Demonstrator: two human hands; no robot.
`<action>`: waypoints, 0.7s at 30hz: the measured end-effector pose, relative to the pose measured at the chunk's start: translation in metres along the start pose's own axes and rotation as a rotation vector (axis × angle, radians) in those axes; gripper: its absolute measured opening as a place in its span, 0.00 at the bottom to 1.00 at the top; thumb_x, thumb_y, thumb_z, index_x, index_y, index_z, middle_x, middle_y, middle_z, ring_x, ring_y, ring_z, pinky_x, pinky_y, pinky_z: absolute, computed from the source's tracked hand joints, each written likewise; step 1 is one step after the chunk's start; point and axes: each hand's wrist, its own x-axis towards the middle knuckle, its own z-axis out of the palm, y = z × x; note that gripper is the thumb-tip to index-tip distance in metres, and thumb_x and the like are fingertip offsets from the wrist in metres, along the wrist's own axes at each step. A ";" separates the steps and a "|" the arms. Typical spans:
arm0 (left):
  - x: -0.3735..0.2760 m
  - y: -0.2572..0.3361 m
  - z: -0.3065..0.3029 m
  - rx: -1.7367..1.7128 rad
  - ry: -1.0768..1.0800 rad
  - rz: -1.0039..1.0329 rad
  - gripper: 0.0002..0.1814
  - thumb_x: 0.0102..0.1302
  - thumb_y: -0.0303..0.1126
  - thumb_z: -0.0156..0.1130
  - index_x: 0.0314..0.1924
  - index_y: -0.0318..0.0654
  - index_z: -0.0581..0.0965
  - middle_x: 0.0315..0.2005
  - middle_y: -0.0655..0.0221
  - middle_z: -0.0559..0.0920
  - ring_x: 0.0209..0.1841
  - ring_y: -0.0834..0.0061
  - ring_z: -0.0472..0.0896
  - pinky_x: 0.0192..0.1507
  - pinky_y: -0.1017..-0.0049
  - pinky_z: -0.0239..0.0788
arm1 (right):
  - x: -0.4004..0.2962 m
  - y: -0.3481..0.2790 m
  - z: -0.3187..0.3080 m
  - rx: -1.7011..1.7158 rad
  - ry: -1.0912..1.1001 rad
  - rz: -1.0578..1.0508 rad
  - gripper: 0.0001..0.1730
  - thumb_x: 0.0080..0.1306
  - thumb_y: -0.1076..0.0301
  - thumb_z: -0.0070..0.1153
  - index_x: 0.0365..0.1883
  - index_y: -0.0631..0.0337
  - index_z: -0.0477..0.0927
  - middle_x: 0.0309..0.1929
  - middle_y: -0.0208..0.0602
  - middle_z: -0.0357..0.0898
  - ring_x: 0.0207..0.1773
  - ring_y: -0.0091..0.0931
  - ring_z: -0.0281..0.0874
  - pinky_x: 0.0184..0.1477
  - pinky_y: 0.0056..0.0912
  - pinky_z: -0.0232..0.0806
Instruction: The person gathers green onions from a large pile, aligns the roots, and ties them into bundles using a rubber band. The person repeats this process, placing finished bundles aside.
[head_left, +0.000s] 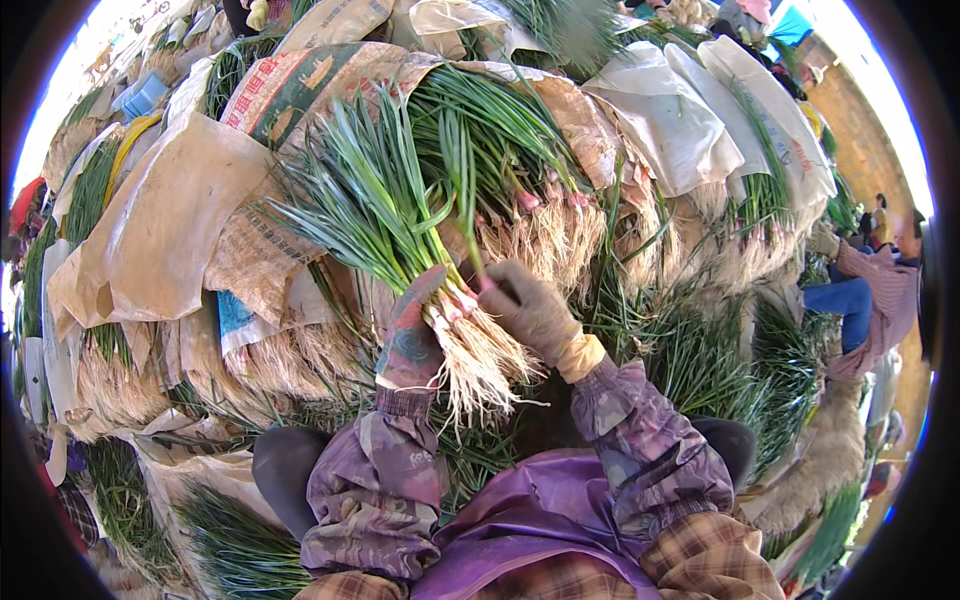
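Note:
My left hand (412, 334), in a patterned work glove, grips a bunch of green garlic (382, 187) just above its pinkish bulbs. The bunch's leaves fan up and to the left, and its long pale roots (484, 360) hang below the hand. Beside it my right hand (534, 311), in a tan work glove, pinches a single green garlic stalk (469, 202) near its pink base. This stalk stands upright against the bunch's right side. Just beyond both hands lies a pile of green garlic (510, 142), bulbs and roots towards me.
Woven sacks (322, 82) and a brown sheet (165, 225) cover more bundles at the left. White sacks (667, 112) lie over others at the right. Loose leaves (705, 360) are heaped right of my knees. Another person (874, 300) sits at the far right; a blue container (141, 95) stands far left.

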 end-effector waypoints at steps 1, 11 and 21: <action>-0.004 0.001 0.002 0.007 -0.032 -0.002 0.20 0.64 0.40 0.57 0.47 0.31 0.75 0.29 0.63 0.79 0.33 0.70 0.78 0.39 0.73 0.72 | -0.004 0.007 0.012 0.103 0.002 -0.126 0.13 0.68 0.61 0.53 0.43 0.62 0.75 0.27 0.26 0.73 0.28 0.18 0.68 0.33 0.24 0.66; 0.012 -0.014 -0.035 0.193 -0.165 -0.130 0.23 0.65 0.45 0.55 0.45 0.27 0.76 0.29 0.58 0.82 0.29 0.68 0.81 0.35 0.74 0.74 | 0.050 -0.020 0.014 0.690 0.045 0.397 0.11 0.66 0.59 0.55 0.35 0.59 0.75 0.16 0.27 0.69 0.14 0.18 0.66 0.14 0.20 0.58; 0.002 -0.003 -0.014 0.099 -0.112 -0.161 0.20 0.65 0.38 0.55 0.48 0.26 0.74 0.34 0.58 0.81 0.34 0.69 0.82 0.39 0.73 0.75 | 0.047 -0.026 -0.005 0.018 0.056 0.053 0.12 0.65 0.69 0.49 0.46 0.62 0.74 0.28 0.30 0.75 0.27 0.16 0.70 0.29 0.19 0.66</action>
